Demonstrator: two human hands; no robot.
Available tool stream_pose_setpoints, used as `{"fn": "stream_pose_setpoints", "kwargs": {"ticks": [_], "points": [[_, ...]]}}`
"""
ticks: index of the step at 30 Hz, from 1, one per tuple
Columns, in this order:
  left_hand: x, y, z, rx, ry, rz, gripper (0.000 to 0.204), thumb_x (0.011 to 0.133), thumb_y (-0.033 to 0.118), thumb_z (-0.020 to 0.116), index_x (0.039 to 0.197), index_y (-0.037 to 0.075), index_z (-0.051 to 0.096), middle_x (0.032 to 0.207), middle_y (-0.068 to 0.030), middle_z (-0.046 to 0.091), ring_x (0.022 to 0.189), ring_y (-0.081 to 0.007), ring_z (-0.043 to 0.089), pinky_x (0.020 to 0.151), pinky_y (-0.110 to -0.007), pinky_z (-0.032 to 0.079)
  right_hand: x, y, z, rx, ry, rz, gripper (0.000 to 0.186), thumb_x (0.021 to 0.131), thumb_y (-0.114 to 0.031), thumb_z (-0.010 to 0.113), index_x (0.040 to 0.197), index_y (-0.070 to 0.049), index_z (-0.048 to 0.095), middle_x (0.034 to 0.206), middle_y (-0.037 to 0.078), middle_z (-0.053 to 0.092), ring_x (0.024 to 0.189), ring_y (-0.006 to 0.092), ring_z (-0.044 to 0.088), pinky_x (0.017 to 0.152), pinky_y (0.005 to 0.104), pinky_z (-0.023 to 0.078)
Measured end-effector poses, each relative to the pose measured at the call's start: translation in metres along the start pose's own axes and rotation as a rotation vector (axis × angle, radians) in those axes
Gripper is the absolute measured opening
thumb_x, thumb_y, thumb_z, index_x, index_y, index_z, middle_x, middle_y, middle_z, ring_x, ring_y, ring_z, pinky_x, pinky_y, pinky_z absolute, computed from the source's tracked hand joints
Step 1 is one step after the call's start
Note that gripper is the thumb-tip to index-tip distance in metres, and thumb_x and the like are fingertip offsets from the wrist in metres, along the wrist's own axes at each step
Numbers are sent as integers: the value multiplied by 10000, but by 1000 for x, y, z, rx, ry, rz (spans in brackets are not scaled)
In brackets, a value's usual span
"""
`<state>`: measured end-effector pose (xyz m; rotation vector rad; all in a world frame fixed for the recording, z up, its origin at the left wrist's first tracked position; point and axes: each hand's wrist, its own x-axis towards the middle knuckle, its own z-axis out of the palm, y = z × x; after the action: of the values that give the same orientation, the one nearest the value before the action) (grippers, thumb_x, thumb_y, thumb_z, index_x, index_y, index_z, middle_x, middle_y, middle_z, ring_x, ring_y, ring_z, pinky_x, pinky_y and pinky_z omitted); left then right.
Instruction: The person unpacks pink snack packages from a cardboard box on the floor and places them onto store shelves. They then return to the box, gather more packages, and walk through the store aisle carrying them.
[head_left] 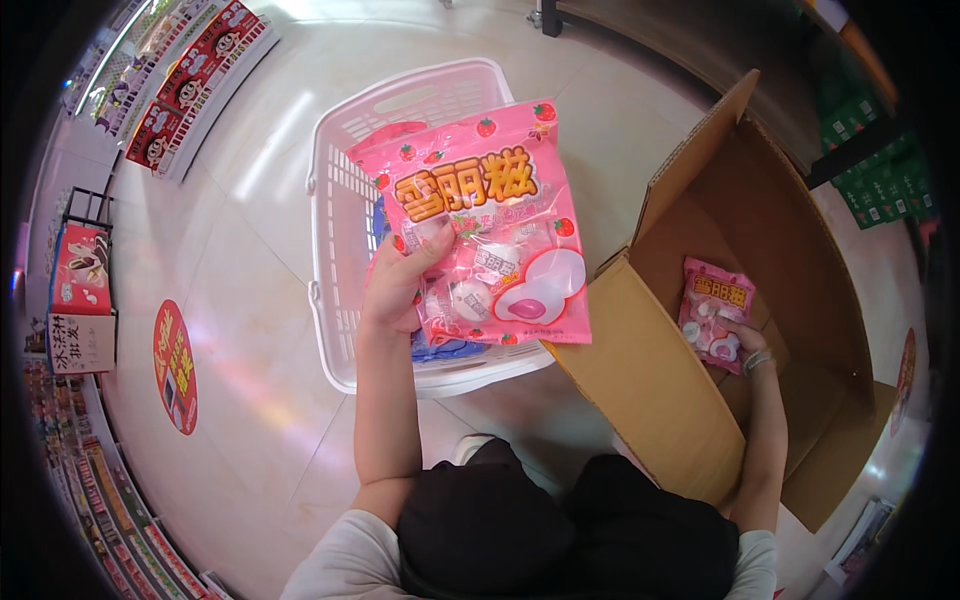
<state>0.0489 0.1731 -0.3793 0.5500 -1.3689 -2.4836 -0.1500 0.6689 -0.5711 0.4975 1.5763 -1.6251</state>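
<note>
My left hand (410, 275) holds up a large pink candy bag (485, 260) with strawberries and white sweets printed or showing on it, over a white plastic basket (335, 365). Blue packages (445, 350) and more pink packaging show inside the basket, partly hidden by the raised bag. To the right, my right hand (743, 340) reaches down into an open cardboard box (810, 420), its fingers gripping a smaller-looking pink bag (712, 300) of the same kind near the box's bottom.
Product displays (190, 85) and packed shelves (80, 450) line the left. A round red sticker (175, 365) lies on the tiled floor (240, 300). At the upper right are a dark shelf frame and green cartons (870, 170). My black-clad knees are at the bottom.
</note>
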Motion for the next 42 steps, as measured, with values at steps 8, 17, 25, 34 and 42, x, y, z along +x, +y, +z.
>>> {"fn": "stream_pose_setpoints", "kwargs": {"ticks": [8,17,25,34,42], "points": [[0,-4,-3,-17,16,7,349,858,166,581,1145,-16,503,1022,-94,606,900,-153,601,751,-296,511,-87,-47,-17,238,-50,-466,601,746,-115,660,1263,-2,376,1202,96,504,1049,246,537,894,356,454],[-13,-19,42,62,-262,-61,367,950,283,419,1098,-21,559,1055,-74,608,921,-105,579,790,-259,476,-172,-46,184,-192,-74,-792,698,755,-13,637,1356,-31,282,1303,78,426,1154,151,430,983,289,329],[-34,-64,102,137,-385,-178,261,895,172,546,1052,-33,581,998,-57,624,890,-71,559,751,-219,464,-179,-33,171,77,-414,-449,370,861,-199,475,1153,27,496,969,78,620,846,116,589,745,259,477],[-36,-84,109,357,-265,-11,192,866,139,590,952,-33,609,831,-21,641,703,-16,517,611,-184,431,-191,-24,178,188,-477,-546,850,840,-671,255,1319,29,306,1292,143,444,1151,251,473,947,371,401],[-35,-62,109,284,-418,-210,331,809,83,648,1093,-33,527,965,-56,626,824,-67,577,712,-218,476,-190,-38,196,-95,-205,-537,297,910,-231,518,1050,26,570,906,29,624,782,36,561,620,212,477]]}}
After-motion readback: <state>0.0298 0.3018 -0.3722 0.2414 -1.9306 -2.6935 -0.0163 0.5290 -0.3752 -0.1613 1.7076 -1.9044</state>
